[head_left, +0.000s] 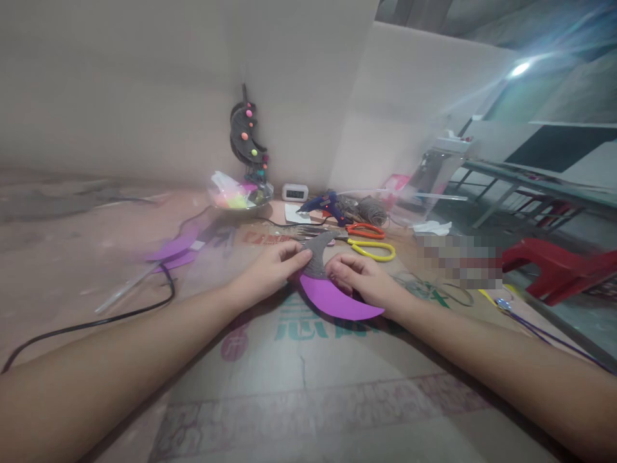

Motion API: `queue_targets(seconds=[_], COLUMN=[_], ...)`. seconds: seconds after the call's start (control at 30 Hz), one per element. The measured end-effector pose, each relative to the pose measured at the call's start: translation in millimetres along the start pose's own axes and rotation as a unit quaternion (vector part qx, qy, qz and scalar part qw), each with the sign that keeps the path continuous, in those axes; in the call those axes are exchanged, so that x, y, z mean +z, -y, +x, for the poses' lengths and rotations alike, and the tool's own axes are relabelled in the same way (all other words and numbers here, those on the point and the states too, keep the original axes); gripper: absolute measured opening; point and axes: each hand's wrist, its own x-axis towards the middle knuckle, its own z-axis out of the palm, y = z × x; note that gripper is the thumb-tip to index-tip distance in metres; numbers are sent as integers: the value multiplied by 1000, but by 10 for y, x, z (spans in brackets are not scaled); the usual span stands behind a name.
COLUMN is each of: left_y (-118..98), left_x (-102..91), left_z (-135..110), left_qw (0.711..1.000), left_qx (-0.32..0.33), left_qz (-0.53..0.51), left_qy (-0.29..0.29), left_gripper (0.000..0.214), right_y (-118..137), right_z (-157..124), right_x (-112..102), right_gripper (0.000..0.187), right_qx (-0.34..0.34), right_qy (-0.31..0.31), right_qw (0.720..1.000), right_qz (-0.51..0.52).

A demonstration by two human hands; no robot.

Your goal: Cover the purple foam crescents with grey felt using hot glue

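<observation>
1. Nearest: working just above a flat, printed brown cardboard sheet (270, 399).
2. Over it, between both hands: holding up a flat purple crescent (340, 302), wound in grey twine on the upper part, bare on the lower horn. Could crease at the thin bare tip if pressed by the right wrist.
3. With left hand (270, 265): pinching the crescent's wound edge, thumb against fingers. Could loosen the turns toward the tapering upper tip if relaxed.
4. With right hand (364, 275): curled nearly closed at the inner curve. Cannot tell whether gripping card, strand or nothing. Could leave gaps or ridges if pulling unevenly.
5. Right of there: loose loops of pale string (463, 294). Could tangle if swept by the forearm.
6. Just past the fingers: orange-handled scissors (369, 236) and yellow-handled scissors (359, 244). Could get knocked if nudged by knuckles.
7. Farther: blue plastic glue gun (328, 204), red light showing, near a grey ball of twine (372, 211). Could burn if hot and touched at the nozzle; heat impossible to judge.
</observation>
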Motion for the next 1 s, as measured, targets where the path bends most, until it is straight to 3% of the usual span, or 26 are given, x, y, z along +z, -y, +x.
queue_targets(seconds=[0.2, 0.3, 0.47, 0.6, 0.8, 0.93, 1.0], left_y=[25, 53, 88, 70, -16, -53, -63], left_x=[8, 2, -14, -25, 22, 108, 125], left_z=[-24, -30, -22, -35, -92, -103, -92], left_qw=[977, 970, 979, 991, 1000, 995, 996], left_qx=[-59, -48, -30, -10, 10, -51, -50], left_qz=[-197, -229, -195, -131, -12, -83, -67], left_qy=[50, 65, 56, 38, 6, 10, 26], left_gripper=[28, 27, 25, 24, 23, 17, 15], right_y=[-2, 1, 49, 119, 53, -14, -5], right_z=[-5, 1, -5, -18, -16, 7, 8], right_x=[10, -4, -24, -8, -13, -44, -38], right_gripper=[41, 46, 44, 36, 34, 36, 37], right_qx=[-1, 4, 40, 63, 61, 41, 37], right_qy=[-43, -1, 48, 64, 19, -25, -47], right_qw=[999, 1000, 997, 996, 994, 993, 994], right_qz=[27, 1, -41, 2, 84, 105, 92])
